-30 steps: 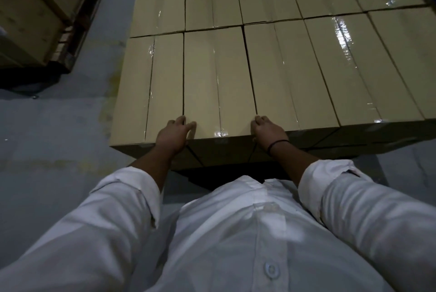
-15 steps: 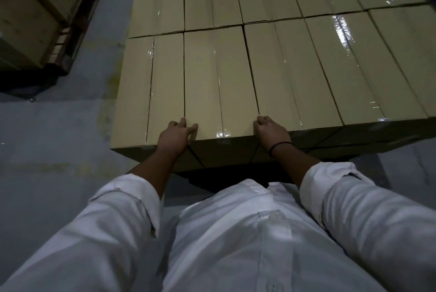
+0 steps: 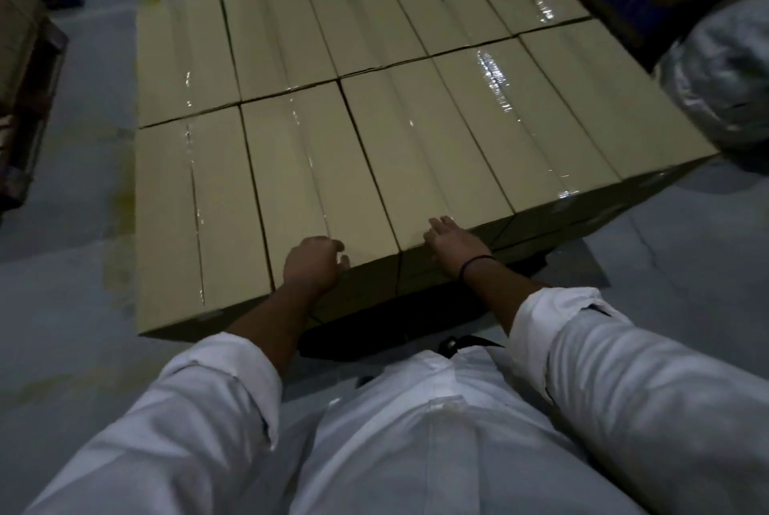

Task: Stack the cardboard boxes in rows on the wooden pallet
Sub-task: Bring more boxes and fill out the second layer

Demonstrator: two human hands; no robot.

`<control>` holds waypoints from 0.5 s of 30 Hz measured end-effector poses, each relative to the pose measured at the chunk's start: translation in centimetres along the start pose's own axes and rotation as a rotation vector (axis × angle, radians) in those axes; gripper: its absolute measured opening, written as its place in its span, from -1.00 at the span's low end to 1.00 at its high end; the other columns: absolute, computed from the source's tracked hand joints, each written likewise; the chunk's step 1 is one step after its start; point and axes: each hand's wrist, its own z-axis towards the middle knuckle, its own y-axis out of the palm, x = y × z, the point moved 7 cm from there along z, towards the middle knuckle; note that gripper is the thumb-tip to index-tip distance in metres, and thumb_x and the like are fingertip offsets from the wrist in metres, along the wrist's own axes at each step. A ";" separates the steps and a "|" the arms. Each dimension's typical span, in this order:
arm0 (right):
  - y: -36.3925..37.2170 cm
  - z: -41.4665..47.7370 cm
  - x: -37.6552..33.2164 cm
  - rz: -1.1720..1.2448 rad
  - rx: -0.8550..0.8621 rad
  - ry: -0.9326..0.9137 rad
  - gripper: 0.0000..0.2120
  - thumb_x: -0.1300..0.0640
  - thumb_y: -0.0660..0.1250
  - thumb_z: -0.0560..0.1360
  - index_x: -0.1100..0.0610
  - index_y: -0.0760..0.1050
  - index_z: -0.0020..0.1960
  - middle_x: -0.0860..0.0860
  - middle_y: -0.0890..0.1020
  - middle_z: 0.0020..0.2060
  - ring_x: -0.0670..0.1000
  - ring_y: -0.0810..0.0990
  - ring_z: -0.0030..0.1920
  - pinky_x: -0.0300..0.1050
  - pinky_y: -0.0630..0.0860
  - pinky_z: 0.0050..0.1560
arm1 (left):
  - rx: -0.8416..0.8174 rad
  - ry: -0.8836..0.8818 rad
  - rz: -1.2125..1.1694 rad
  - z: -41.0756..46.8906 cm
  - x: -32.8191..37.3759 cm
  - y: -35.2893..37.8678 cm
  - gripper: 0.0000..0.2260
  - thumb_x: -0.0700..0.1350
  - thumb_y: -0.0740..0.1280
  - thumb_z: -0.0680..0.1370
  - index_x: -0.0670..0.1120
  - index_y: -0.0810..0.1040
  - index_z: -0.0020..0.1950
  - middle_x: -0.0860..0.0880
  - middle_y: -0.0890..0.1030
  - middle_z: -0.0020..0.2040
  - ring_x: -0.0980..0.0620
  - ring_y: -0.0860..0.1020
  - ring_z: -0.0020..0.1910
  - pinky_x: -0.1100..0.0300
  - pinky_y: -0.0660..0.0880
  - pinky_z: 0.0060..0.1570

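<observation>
The cardboard boxes (image 3: pixel 374 36) lie as a flat top layer of two rows, long sides touching, directly ahead of both hands. The wooden pallet itself cannot be made out; only dark shadow shows beneath the stack's near edge.

The left hand (image 3: pixel 314 265) clamps the near top edge of the gripped box (image 3: pixel 308 181). Its fingers hook over the top and its thumb lies against the front face, close to the tape seam. The right hand (image 3: pixel 455 244) rests on the near edge of the neighbour box (image 3: pixel 420 165), fingers apart and laid nearly straight across the top, holding nothing. With both hands at the ends facing the person, this is probably a squaring-up. That would mean nudging the ends so the front faces line up and the seams between boxes close.

The boxes are long, narrow and matte tan, with crisp edges. Each has a glossy clear tape strip (image 3: pixel 493 77) along its centre seam that catches the light, so the tops will be slicker there than on bare card.

A dark wristband (image 3: pixel 476 262) circles the right wrist, and white sleeves (image 3: pixel 216 410) are rolled below the elbows. The grey floor (image 3: pixel 75 306) spreads to either side of the hands. A silvery wrapped bundle (image 3: pixel 724 69) sits far beyond the right hand, and another stack (image 3: pixel 25 77) stands well off past the left.
</observation>
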 end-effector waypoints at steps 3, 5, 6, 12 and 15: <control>-1.1 -1.7 3.9 0.009 0.009 0.071 -0.62 0.30 0.22 0.61 0.24 0.38 0.42 0.21 0.22 0.54 0.20 0.16 0.55 0.18 0.42 0.38 | -0.028 0.026 -0.033 1.5 4.0 0.4 -0.64 0.09 0.37 0.60 -0.01 0.59 0.36 -0.12 0.60 0.28 -0.13 0.56 0.23 0.04 0.57 0.13; -1.4 -2.5 6.5 0.006 0.009 0.104 -0.63 0.27 0.23 0.62 0.24 0.39 0.42 0.21 0.24 0.53 0.21 0.20 0.53 0.17 0.41 0.37 | -0.039 0.052 -0.044 2.6 6.4 0.8 -0.65 0.07 0.39 0.60 -0.02 0.59 0.34 -0.13 0.60 0.27 -0.13 0.56 0.23 0.04 0.55 0.12; -1.5 -2.8 7.7 0.006 0.007 0.119 -0.63 0.26 0.25 0.61 0.24 0.40 0.42 0.21 0.25 0.53 0.21 0.22 0.52 0.16 0.41 0.38 | -0.041 0.066 -0.038 3.2 7.5 0.9 -0.67 0.05 0.39 0.59 -0.03 0.60 0.33 -0.14 0.60 0.26 -0.14 0.56 0.23 0.04 0.54 0.12; -0.7 -3.1 14.0 -0.011 -0.015 0.135 -0.63 0.24 0.29 0.59 0.19 0.41 0.39 0.18 0.39 0.41 0.21 0.39 0.37 0.11 0.50 0.26 | 0.032 0.115 0.032 6.1 12.6 1.6 -0.72 0.00 0.33 0.61 -0.10 0.62 0.24 -0.13 0.61 0.13 -0.16 0.56 0.10 -0.04 0.60 0.01; -0.6 -2.3 16.5 -0.018 -0.001 0.098 -0.62 0.23 0.32 0.57 0.18 0.43 0.37 0.17 0.44 0.36 0.18 0.41 0.33 0.09 0.52 0.22 | -0.002 0.077 0.051 6.9 13.7 2.2 -0.62 -0.08 0.43 0.56 -0.08 0.54 0.36 -0.14 0.53 0.29 -0.18 0.50 0.22 -0.08 0.58 0.08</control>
